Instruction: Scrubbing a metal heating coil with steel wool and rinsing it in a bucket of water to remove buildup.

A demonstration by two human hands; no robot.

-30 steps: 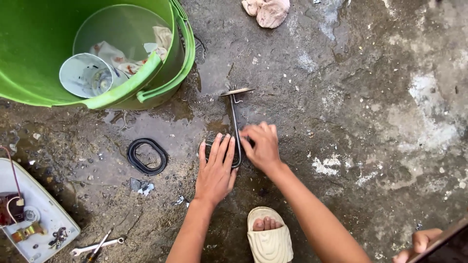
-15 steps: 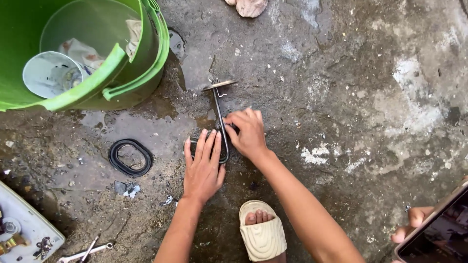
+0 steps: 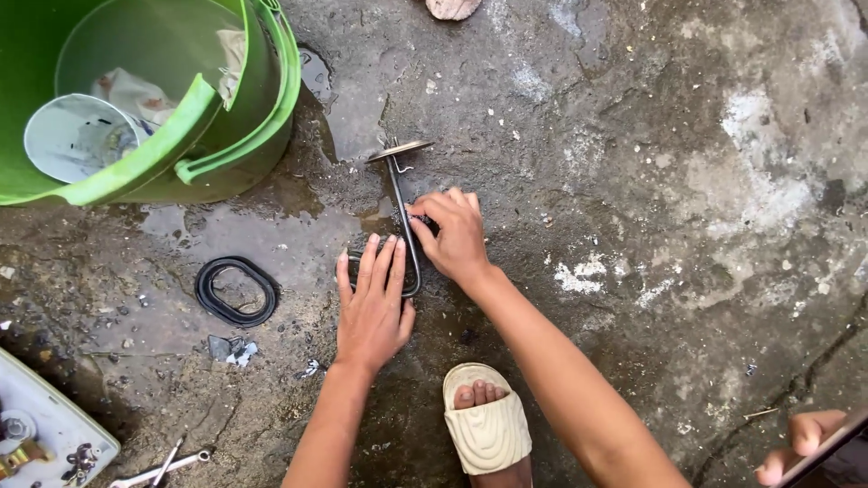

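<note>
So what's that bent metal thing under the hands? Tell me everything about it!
The bent metal rod is thin, dark and looks like steel. It lies flat on the wet concrete ground and curves into a U-shaped loop at its near end. At the far end sits a flat, pale round plate with a small hook beside it. The left hand presses flat over the loop, and the right hand rests its fingers against the rod's middle.

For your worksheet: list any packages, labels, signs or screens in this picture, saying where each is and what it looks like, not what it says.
Screen: a phone-like device at the bottom right corner, held by another person's fingers; dark flat slab with a reddish edge, only partly in frame.
No packages, labels or signs show.
</note>
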